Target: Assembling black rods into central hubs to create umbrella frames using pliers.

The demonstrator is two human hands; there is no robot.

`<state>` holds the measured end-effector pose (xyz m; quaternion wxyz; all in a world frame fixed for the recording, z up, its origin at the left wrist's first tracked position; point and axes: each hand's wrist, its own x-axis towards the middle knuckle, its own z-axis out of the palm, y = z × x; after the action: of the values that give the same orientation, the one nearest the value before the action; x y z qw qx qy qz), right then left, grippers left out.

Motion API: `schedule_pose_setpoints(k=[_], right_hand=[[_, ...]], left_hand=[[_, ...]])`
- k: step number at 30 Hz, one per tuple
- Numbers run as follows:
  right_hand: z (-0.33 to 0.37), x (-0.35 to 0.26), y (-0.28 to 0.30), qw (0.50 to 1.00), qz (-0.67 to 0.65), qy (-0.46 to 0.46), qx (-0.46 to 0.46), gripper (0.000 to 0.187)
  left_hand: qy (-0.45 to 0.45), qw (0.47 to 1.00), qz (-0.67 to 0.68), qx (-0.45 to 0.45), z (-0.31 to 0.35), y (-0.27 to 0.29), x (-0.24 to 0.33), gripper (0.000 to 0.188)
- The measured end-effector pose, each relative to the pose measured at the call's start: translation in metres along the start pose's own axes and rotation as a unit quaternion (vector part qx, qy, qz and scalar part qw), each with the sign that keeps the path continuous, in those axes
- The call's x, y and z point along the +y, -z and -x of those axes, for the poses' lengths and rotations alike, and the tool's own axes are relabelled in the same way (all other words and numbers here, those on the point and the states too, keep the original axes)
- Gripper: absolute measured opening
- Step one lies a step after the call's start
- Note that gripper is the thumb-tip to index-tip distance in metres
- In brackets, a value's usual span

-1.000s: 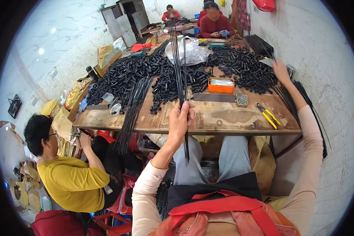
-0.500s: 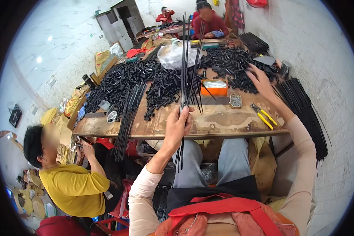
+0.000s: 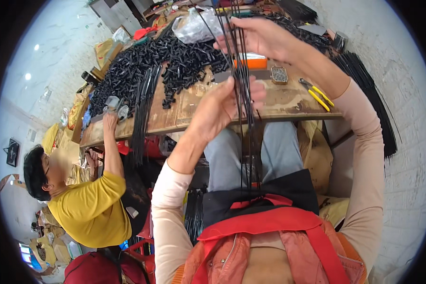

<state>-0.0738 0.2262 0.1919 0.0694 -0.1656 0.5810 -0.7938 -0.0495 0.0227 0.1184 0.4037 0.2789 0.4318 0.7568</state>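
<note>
Held rods: a thin black sheaf, the rods [image 3: 244,94] stand in front of the person, above the near edge of the table [image 3: 288,102], between the two hands.
Long axis: it runs near to far, one end down by the lap, the other past the bag [image 3: 196,26]; toward the far end a few splay left. I can't make out the far tips.
Left hand: the left hand [image 3: 217,106] is the nearer one, thumb left of the rods, blurred fingers to their right; whether it closes on them I can't tell.
Right hand: the right hand [image 3: 262,40] reaches in from the right, farther up the rods, thumb and fingers about them; how firmly, I can't tell either.
Why two hands: one above the other, probably because such long, thin rods would fan apart otherwise.
Loose bundles: the left bundle [image 3: 146,94] overhangs the near edge, the right bundle [image 3: 364,85] lies at the right end, likely too long to fit the tabletop neatly.
Table: black pieces [image 3: 128,75] heap on the far side; the orange box [image 3: 253,63], dish [image 3: 279,74] and pliers [image 3: 319,97] sit nearer, presumably for easy reach.
Left neighbour: a co-worker in yellow [image 3: 87,208] stretches an arm to the tabletop.
</note>
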Motion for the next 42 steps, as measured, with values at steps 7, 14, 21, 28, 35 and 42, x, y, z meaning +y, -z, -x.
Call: schedule_pose_setpoints(k=[7, 14, 21, 28, 35, 42], right_hand=[[0.018, -0.002, 0.004, 0.998, 0.067, 0.02, -0.007, 0.037], [0.025, 0.006, -0.006, 0.997, 0.075, 0.011, -0.024, 0.036], [0.022, 0.007, -0.012, 0.998, 0.051, 0.033, 0.01, 0.034], [0.027, 0.01, -0.019, 0.997, 0.075, 0.016, -0.021, 0.037], [0.043, 0.022, -0.026, 0.998, 0.043, -0.025, -0.03, 0.038], [0.049, 0.021, -0.027, 0.998, 0.053, -0.026, -0.027, 0.037]], left_hand=[[-0.01, 0.993, -0.104, 0.058, 0.006, -0.018, -0.015, 0.045], [-0.009, 0.996, -0.069, 0.055, 0.011, -0.021, -0.021, 0.035], [-0.051, 0.997, -0.039, 0.05, 0.006, -0.018, -0.01, 0.036], [-0.05, 0.997, -0.025, 0.062, 0.004, -0.016, 0.006, 0.036], [-0.04, 0.995, -0.058, 0.07, 0.015, -0.024, -0.009, 0.036], [0.007, 0.998, -0.027, 0.05, 0.02, -0.018, -0.023, 0.036]])
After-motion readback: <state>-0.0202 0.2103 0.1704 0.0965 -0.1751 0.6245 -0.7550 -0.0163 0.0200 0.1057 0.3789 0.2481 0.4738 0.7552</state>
